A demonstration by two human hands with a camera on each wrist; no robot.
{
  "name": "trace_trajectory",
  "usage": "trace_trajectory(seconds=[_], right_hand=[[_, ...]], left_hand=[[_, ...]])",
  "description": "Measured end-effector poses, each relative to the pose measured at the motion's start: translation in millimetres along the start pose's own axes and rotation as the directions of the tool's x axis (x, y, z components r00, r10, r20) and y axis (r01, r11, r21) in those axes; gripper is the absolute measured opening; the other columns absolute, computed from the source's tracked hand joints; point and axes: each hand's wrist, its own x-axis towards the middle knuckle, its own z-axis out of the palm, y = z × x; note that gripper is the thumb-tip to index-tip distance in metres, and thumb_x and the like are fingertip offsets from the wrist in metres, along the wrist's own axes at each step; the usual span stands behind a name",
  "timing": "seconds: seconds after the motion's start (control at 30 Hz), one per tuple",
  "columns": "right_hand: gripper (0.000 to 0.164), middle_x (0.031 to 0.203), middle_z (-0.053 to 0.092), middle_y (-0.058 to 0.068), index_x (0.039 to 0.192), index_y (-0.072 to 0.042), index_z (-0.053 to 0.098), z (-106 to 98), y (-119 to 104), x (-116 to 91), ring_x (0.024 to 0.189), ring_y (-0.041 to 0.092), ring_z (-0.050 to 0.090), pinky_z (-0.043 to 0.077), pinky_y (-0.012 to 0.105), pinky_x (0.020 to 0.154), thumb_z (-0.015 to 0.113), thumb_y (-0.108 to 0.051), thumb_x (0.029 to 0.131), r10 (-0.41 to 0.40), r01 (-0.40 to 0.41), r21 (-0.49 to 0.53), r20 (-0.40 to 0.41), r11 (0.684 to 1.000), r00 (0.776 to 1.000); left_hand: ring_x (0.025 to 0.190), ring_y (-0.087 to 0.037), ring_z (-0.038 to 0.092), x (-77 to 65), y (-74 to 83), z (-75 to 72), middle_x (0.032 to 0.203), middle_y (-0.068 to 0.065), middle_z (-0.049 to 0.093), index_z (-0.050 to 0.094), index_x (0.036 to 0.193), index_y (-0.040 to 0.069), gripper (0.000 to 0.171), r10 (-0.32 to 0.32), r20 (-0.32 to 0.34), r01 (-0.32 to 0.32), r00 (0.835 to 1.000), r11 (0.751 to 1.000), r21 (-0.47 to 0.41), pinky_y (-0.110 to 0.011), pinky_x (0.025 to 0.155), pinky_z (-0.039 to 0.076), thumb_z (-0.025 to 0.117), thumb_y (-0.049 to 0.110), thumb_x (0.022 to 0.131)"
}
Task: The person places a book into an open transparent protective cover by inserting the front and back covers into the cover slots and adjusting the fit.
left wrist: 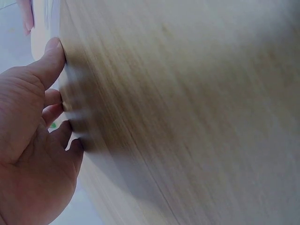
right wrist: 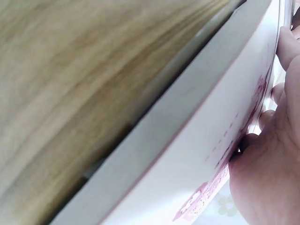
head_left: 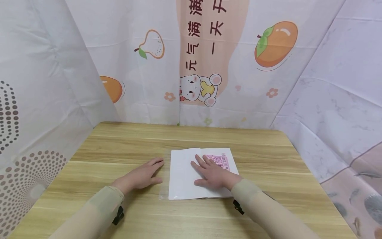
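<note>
A white book (head_left: 182, 172) with pink print lies on the wooden table, its thick block of pages (right wrist: 187, 93) visible in the right wrist view. My right hand (head_left: 212, 174) rests on the cover, fingers spread, partly hiding the pink print. A strip of clear plastic film (head_left: 164, 191) sticks out past the book's left side. Just left of that strip, my left hand (head_left: 143, 174) touches the tabletop with its fingertips, fingers and thumb apart and nothing held. In the left wrist view, the fingers (left wrist: 55, 56) of this hand meet the wood.
The wooden tabletop (head_left: 119, 146) extends around the book on all sides. Behind it hangs a printed curtain (head_left: 161, 79) with fruit and a cartoon bear. Pale cloths, one on the left (head_left: 44, 83) and one on the right (head_left: 337, 99), border the table.
</note>
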Motion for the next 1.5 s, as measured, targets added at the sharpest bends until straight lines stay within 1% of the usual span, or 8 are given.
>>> trace_trajectory(seconds=[0.17,0.37,0.6,0.73,1.0,1.1,1.33,1.5], right_hand=[[0.079,0.172,-0.002,0.015,0.165,-0.014,0.014,1.2,-0.9,1.8,0.156,0.045,-0.001,0.008,0.058,0.125,0.047,-0.054,0.105,0.001,-0.001,-0.02,0.002,1.0,1.0],[0.079,0.172,-0.003,0.014,0.166,-0.016,0.013,4.3,-0.3,2.1,0.156,0.044,-0.002,0.007,0.057,0.126,0.044,-0.055,0.105,0.007,-0.007,-0.035,0.001,0.999,1.0],[0.072,0.172,-0.003,0.01,0.165,-0.03,0.017,4.6,0.2,0.5,0.157,0.042,-0.003,0.006,0.057,0.126,0.042,-0.059,0.105,0.029,-0.029,-0.035,0.001,0.999,1.0],[0.072,0.173,-0.002,0.008,0.165,-0.033,0.019,5.1,1.6,-1.7,0.157,0.041,-0.002,0.008,0.058,0.125,0.043,-0.061,0.104,0.041,-0.041,-0.032,-0.003,0.999,0.999],[0.071,0.172,-0.001,0.011,0.165,-0.03,0.021,2.4,0.9,-4.7,0.156,0.043,-0.001,0.009,0.06,0.124,0.043,-0.06,0.104,0.026,-0.027,-0.028,-0.01,0.999,1.0],[0.072,0.172,-0.001,0.011,0.165,-0.03,0.02,2.7,1.5,-4.4,0.156,0.044,-0.001,0.008,0.059,0.125,0.044,-0.06,0.104,0.02,-0.021,-0.028,-0.007,0.999,1.0],[0.078,0.172,-0.008,0.006,0.165,-0.03,0.015,2.6,4.7,-4.0,0.156,0.044,-0.007,0.003,0.059,0.125,0.047,-0.061,0.102,0.003,-0.003,-0.004,0.02,1.0,1.0],[0.078,0.172,-0.007,0.006,0.165,-0.031,0.017,3.0,4.4,-3.7,0.155,0.044,-0.007,0.003,0.059,0.125,0.049,-0.062,0.101,-0.005,0.005,-0.001,0.023,1.0,1.0]], left_hand=[[0.149,-0.042,0.032,-0.9,0.0,0.0,0.165,-0.018,0.027,0.035,0.156,-0.002,0.072,0.005,-0.005,-0.005,1.0,1.0,-0.005,-0.056,0.119,0.03,0.065,0.034,0.101],[0.146,-0.044,0.036,-1.0,-2.2,1.0,0.161,-0.021,0.032,0.037,0.155,-0.004,0.072,0.049,-0.029,-0.049,0.998,0.999,0.001,-0.058,0.117,0.033,0.065,0.034,0.101],[0.147,-0.044,0.035,-0.8,-1.0,0.1,0.161,-0.021,0.031,0.035,0.155,-0.005,0.072,0.044,-0.02,-0.044,0.999,0.999,0.0,-0.057,0.118,0.032,0.065,0.034,0.101],[0.147,-0.044,0.034,-1.2,0.7,-0.5,0.162,-0.022,0.03,0.033,0.156,-0.004,0.071,0.04,-0.009,-0.04,0.999,0.999,-0.01,-0.057,0.118,0.032,0.064,0.032,0.102],[0.146,-0.047,0.034,-2.7,-0.4,-1.0,0.161,-0.023,0.029,0.039,0.156,0.004,0.063,0.073,-0.001,-0.073,0.997,0.997,0.019,-0.06,0.114,0.035,0.063,0.028,0.103],[0.146,-0.046,0.034,-2.6,-1.1,-0.9,0.161,-0.023,0.03,0.04,0.156,0.003,0.063,0.083,-0.004,-0.083,0.997,0.996,0.02,-0.061,0.114,0.036,0.063,0.028,0.103],[0.148,-0.044,0.032,-1.4,-3.6,-0.3,0.162,-0.02,0.031,0.038,0.155,0.0,0.063,0.12,0.001,-0.12,0.993,0.992,0.034,-0.06,0.117,0.031,0.062,0.026,0.104],[0.149,-0.045,0.03,-1.1,-5.1,-0.1,0.162,-0.019,0.031,0.038,0.156,0.0,0.063,0.122,0.008,-0.122,0.993,0.992,0.034,-0.061,0.118,0.029,0.061,0.027,0.104]])
